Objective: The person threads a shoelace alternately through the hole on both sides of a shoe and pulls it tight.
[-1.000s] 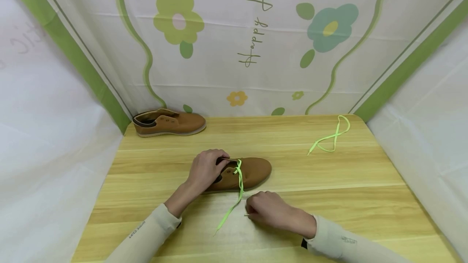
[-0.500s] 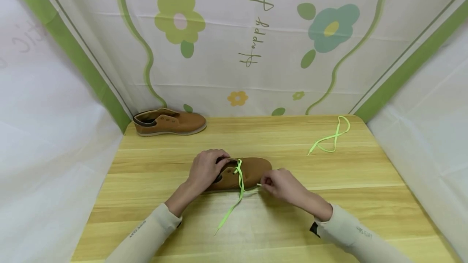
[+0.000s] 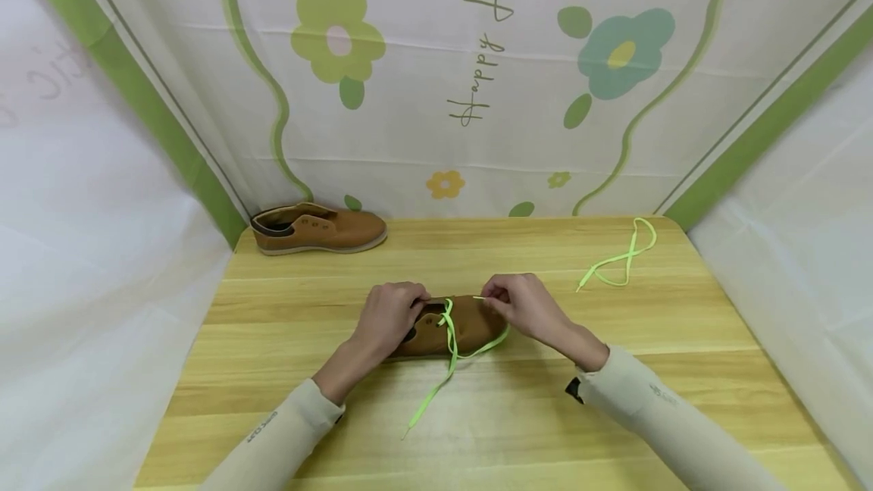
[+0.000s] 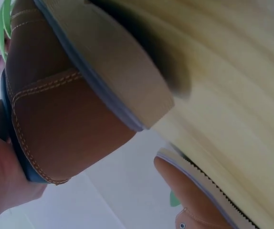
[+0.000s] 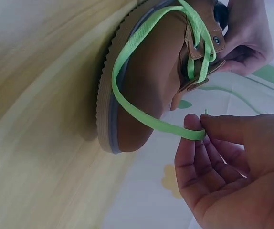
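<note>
Right hand (image 3: 528, 305) pinched lace (image 5: 133, 111), probably light and limp, best taken near its tip; left hand (image 3: 387, 317), partly hidden from me, apparently gripped the shoe (image 3: 477, 324).

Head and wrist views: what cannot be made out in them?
Head: heel of the low brown shoe, behind the left hand.
Head: part of the flat green lace, behind the right hand.
Left wrist: heel of second brown shoe, cut off by bottom edge.
Head: beige sleeve lettering, too small.
</note>
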Tool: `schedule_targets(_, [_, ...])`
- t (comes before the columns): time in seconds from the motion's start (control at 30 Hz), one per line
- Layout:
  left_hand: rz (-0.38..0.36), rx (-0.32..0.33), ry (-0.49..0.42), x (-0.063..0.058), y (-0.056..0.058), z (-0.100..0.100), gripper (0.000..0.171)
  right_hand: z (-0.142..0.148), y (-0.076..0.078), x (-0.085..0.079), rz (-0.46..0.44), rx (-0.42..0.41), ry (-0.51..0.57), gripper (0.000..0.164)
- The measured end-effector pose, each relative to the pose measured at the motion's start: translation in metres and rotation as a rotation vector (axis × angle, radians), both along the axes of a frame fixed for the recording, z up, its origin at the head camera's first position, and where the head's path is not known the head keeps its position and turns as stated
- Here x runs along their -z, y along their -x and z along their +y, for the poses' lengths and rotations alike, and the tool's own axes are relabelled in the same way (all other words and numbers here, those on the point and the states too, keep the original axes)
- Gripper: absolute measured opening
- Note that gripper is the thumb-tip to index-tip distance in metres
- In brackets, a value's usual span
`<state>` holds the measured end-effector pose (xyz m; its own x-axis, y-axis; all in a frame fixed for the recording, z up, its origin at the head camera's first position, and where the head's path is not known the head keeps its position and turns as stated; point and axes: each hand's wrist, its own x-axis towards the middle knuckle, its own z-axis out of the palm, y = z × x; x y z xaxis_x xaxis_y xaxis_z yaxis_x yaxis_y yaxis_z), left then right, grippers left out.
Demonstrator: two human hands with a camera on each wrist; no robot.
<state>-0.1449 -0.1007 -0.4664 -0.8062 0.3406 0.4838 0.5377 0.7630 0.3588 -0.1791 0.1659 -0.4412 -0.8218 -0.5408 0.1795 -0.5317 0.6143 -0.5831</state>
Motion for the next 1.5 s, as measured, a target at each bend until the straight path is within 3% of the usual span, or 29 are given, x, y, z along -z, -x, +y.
schedule_targets(0.3, [0.036,0.046,0.042,0.0,0.002,0.0,0.015,-0.019,0.01,-0.002,0.02,-0.04,-0.005,0.004])
schedule_targets(0.87, [0.077,0.063,-0.012,0.005,0.003,-0.001,0.015,-0.047,0.019,-0.004,0.177,-0.166,-0.066,0.009])
schedule_targets(1.27, [0.068,0.048,-0.02,0.005,0.003,-0.001,0.015,-0.058,0.016,-0.002,0.222,-0.222,-0.088,0.01])
schedule_targets(1.5, [0.001,0.047,-0.042,0.002,0.003,-0.003,0.013,-0.059,0.014,0.001,0.248,-0.233,-0.085,0.009])
